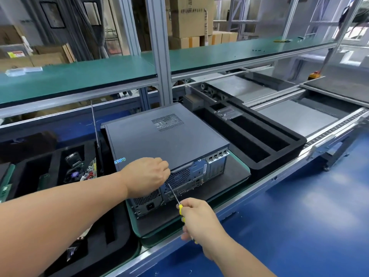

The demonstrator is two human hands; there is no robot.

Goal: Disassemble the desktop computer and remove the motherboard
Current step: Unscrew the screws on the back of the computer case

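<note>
Right hand (196, 217) aims screwdriver (175, 198) at computer (165, 140) (lid on).

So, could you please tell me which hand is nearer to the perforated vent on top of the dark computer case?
Left. The left hand rests at the dark computer case's rear top edge, below the perforated vent; the right hand holds a yellow-handled screwdriver farther back.

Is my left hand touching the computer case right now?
Touching. The head view shows the left hand with fingers curled over the rear top edge of the computer case, no gap between them.
</note>
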